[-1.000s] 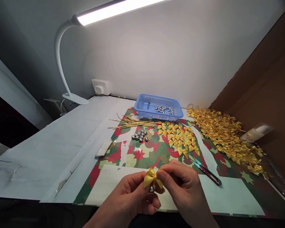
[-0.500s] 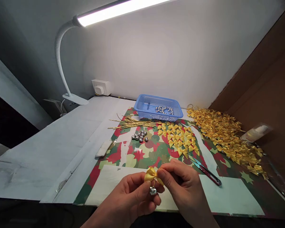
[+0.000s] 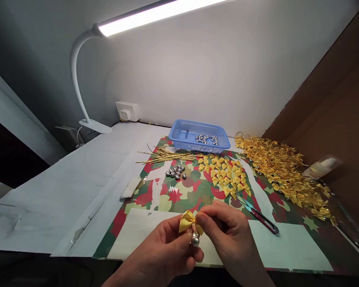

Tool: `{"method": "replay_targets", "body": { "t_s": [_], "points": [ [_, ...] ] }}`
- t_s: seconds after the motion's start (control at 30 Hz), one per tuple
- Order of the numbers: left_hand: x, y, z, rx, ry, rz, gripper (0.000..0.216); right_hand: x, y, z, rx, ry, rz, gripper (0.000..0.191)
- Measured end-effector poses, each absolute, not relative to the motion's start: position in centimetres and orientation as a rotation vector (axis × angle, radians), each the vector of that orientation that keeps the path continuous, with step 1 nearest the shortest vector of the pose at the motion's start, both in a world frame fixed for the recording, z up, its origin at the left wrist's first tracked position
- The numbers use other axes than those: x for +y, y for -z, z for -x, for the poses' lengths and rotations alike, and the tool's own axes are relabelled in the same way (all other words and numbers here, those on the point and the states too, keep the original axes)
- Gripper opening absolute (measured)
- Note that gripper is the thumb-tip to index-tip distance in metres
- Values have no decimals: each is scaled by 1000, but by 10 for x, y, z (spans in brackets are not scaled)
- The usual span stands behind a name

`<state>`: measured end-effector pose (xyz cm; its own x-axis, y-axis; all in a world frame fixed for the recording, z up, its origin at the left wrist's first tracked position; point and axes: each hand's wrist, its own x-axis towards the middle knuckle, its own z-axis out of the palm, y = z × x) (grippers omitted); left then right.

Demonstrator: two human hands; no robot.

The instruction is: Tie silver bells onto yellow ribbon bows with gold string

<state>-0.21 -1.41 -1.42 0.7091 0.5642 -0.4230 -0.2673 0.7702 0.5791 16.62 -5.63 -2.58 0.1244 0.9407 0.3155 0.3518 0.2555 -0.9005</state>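
Both hands, left hand [image 3: 164,251] and right hand [image 3: 227,239], pinch a yellow bow [image 3: 189,221] (small bell [image 3: 195,239] dangling beneath), near the scissors [image 3: 259,215].

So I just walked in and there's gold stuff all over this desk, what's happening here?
A person pinches a small yellow bow between left hand and right hand, a silver bell hanging under it. Loose bows, a cluster of bells, gold wires, snips and a blue basket lie on the mat beyond, a big heap of bows at right.
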Motion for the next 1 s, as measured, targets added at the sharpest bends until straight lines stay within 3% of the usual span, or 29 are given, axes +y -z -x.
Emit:
{"method": "replay_targets", "body": {
  "t_s": [0.47, 0.7, 0.83, 1.0],
  "points": [
    [-15, 17, -2, 690, -560, -660, 30, -58, 20, -161, -1399, -714, 1264, 32],
    [-13, 11, 0, 752, -619, -1049, 13, -57, 19, -160, -1380, -735, 1273, 33],
    [-16, 9, 5, 758, -598, -1085, 22, -56, 20, -160, -1374, -724, 1262, 34],
    [-18, 9, 6, 770, -612, -1062, 14, -57, 20, -162, -1381, -729, 1259, 34]
  ]
}}
